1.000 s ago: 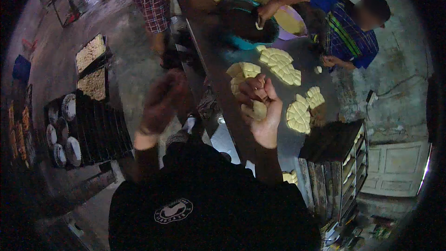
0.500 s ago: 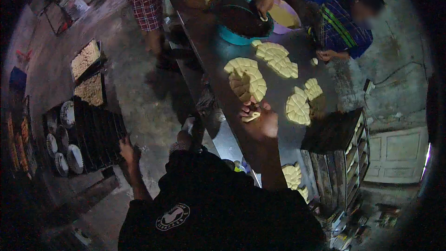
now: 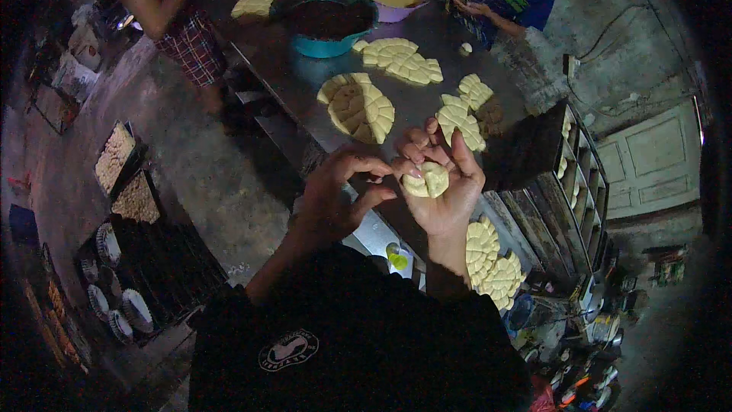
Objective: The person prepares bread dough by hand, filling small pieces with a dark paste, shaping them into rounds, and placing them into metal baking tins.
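My right hand (image 3: 450, 194) is turned palm up over the table's near edge and holds a pale piece of dough (image 3: 425, 181), flattened and with a crease, against its palm and curled fingers. Close on its left is my left hand (image 3: 343, 191), thumb and fingers curved and apart, with nothing seen between them. Its fingertips come near the right fingers; whether they touch is unclear. Just beyond lie a round of cut dough (image 3: 366, 111), partly in shadow, and another cut dough slab (image 3: 461, 118).
The dark table (image 3: 293, 91) also bears a teal tub (image 3: 328, 46) of dark filling, a purple basin (image 3: 389, 11) and more dough (image 3: 400, 59). Two co-workers stand at its far end. A wooden rack (image 3: 576, 198) is on the right; black trays (image 3: 164, 259) are stacked at lower left.
My left hand has come from beside the black trays to my right hand. The right hand has turned palm up with the dough. A co-worker's hand has left the tub area.
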A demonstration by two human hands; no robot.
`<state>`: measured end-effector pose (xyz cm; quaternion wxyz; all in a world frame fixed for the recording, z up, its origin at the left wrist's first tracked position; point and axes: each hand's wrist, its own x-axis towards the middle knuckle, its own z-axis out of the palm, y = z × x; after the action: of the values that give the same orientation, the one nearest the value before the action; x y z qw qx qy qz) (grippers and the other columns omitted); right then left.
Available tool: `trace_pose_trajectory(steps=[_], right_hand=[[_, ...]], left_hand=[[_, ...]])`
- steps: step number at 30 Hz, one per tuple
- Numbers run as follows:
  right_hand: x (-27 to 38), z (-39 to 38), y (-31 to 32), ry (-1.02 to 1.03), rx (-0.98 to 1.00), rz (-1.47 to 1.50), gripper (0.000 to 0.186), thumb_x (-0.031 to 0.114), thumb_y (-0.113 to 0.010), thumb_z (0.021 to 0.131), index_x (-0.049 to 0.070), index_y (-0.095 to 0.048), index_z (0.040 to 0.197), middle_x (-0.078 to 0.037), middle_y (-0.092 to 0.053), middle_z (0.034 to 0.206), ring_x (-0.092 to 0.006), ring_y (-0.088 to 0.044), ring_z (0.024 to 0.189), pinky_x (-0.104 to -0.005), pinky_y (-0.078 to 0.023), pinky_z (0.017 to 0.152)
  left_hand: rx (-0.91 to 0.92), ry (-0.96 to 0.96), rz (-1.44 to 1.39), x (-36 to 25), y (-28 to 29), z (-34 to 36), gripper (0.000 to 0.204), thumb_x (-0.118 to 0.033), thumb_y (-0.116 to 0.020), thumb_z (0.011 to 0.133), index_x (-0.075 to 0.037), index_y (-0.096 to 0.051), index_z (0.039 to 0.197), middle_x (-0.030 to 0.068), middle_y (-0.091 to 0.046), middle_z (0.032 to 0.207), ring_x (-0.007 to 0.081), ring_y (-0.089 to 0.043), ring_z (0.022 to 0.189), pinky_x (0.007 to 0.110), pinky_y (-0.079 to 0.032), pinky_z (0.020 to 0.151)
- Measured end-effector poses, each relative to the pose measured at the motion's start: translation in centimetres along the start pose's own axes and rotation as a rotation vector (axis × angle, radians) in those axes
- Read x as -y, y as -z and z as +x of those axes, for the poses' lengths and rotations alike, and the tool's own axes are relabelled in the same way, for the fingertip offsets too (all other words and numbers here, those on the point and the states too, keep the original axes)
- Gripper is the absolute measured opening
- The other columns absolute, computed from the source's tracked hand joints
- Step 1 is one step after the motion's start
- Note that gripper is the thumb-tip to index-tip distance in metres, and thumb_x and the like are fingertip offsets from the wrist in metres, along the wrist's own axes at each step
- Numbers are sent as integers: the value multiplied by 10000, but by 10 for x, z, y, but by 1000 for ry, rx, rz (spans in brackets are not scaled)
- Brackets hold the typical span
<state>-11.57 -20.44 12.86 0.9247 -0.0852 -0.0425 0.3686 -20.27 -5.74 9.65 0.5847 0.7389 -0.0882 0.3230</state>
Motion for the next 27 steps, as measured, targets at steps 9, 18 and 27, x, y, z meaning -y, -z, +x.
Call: trace_pose_trajectory(steps=[9,18,27], right_hand=[[14,-13,12,54,5,-147,460,329,-483,973,16,-490,1311,-217,-530,1297,-325,-520,1126,-438,-446,895],[21,-4,8,44,78,-276,590,390,-466,964,57,-381,1444,-241,-416,1455,-363,-429,1327,-535,-345,1082],[28,21,10,11,65,-280,620,462,-411,977,32,-403,1424,-245,-380,1486,-367,-346,1391,-529,-349,1075]], left_hand=[[63,-23,63,4,-8,11,289,-87,-791,745,-57,-669,1006,118,-634,965,240,-642,863,333,-529,730],[137,-74,273,-8,5,38,226,-95,-726,781,-99,-702,1006,97,-577,956,293,-539,928,399,-441,830],[241,-164,610,8,-4,63,314,-200,-779,721,-245,-750,1030,35,-553,936,257,-527,947,434,-370,909]])
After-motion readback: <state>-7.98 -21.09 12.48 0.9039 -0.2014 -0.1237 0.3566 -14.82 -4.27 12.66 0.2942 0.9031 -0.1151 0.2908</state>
